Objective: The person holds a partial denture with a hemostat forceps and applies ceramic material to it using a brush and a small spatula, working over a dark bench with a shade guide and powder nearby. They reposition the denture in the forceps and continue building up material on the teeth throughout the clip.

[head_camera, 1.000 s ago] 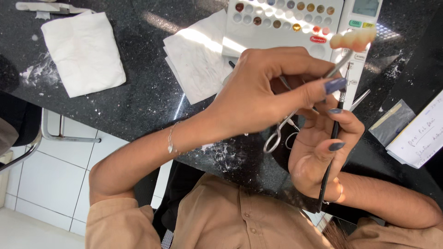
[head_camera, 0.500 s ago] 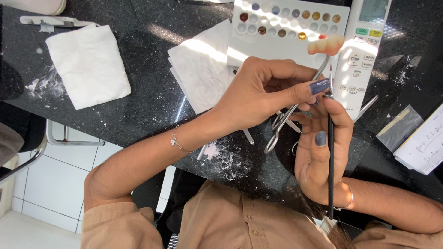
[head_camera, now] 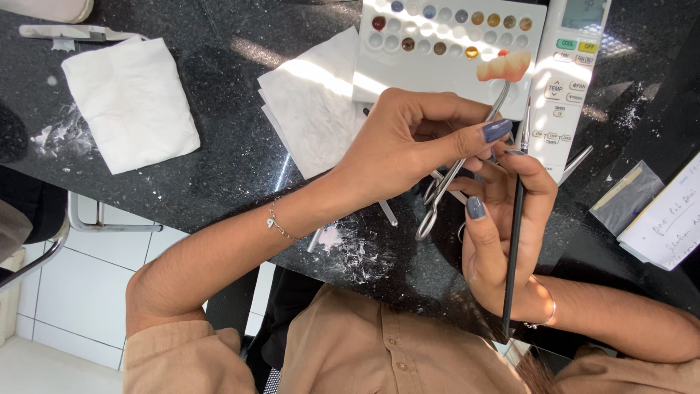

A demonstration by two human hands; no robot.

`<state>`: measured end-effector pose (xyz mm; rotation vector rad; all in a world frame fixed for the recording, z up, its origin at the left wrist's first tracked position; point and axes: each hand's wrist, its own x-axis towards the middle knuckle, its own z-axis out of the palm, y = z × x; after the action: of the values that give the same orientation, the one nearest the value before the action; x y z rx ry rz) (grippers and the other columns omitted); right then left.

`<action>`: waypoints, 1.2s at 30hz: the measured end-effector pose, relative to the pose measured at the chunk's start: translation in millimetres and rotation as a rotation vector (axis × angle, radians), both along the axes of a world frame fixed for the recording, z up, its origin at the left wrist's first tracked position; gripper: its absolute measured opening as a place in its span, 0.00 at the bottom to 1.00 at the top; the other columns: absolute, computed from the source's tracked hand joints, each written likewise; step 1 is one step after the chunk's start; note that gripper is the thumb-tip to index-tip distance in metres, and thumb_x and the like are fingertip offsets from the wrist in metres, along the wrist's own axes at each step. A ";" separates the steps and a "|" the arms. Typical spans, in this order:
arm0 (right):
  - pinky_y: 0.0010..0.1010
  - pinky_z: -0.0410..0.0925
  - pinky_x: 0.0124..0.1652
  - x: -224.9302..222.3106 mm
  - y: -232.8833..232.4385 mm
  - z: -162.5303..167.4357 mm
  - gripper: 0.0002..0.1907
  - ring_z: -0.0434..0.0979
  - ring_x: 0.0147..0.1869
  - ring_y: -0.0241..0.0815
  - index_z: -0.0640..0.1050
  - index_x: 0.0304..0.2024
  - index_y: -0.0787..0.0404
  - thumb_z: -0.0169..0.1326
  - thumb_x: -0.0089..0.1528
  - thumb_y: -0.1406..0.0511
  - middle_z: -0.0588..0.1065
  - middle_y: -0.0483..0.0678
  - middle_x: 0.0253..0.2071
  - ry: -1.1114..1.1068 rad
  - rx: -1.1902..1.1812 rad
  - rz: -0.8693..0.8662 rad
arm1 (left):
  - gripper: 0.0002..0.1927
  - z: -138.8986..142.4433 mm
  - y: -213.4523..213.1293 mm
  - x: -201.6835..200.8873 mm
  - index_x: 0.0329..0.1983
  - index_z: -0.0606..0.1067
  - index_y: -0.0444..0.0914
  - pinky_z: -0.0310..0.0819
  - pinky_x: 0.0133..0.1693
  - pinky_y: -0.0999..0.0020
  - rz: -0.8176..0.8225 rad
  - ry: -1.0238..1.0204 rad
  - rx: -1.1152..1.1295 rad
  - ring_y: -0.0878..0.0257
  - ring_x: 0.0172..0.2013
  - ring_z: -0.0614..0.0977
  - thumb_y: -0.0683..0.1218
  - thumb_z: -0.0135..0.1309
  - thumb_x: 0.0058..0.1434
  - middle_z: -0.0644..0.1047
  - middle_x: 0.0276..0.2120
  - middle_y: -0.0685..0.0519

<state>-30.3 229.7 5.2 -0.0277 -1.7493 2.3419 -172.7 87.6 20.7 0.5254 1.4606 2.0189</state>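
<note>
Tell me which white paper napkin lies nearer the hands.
The napkin beside the paint palette, just above the left hand; the other napkin lies far off.

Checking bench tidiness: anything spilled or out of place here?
Yes: white powder is smeared over the black countertop below the left hand, with another patch beside the folded tissue.

Black speckled counter (head_camera: pixel 219 168): tissues (head_camera: pixel 131 102), palette (head_camera: pixel 445 51), remote (head_camera: pixel 569 80).
</note>
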 end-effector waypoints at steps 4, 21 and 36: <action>0.31 0.66 0.64 -0.8 -0.1 -1.1 0.25 0.66 0.67 0.38 0.56 0.72 0.58 0.46 0.76 0.74 0.61 0.47 0.70 0.004 -0.016 0.004 | 0.14 -0.3 0.7 -0.9 0.55 0.79 0.30 0.86 0.44 0.72 -0.011 -0.010 0.010 0.68 0.39 0.87 0.45 0.56 0.73 0.85 0.42 0.47; 0.33 0.68 0.62 -1.9 2.3 -4.9 0.21 0.67 0.65 0.38 0.59 0.65 0.54 0.50 0.74 0.71 0.60 0.49 0.69 0.079 0.020 -0.026 | 0.15 2.1 -1.2 2.2 0.57 0.78 0.31 0.89 0.48 0.68 0.013 0.002 -0.004 0.64 0.43 0.89 0.44 0.57 0.72 0.85 0.44 0.46; 0.39 0.78 0.55 -6.5 -1.6 3.3 0.19 0.74 0.62 0.49 0.59 0.61 0.53 0.52 0.74 0.68 0.60 0.53 0.67 0.074 -0.024 0.014 | 0.15 4.3 -2.8 -1.4 0.55 0.79 0.30 0.89 0.46 0.68 0.161 -0.089 0.055 0.63 0.42 0.88 0.45 0.59 0.71 0.84 0.42 0.47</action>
<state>-36.8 228.1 8.5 0.0667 -1.6927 2.3422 -174.1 84.7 25.0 0.3447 1.4377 2.1835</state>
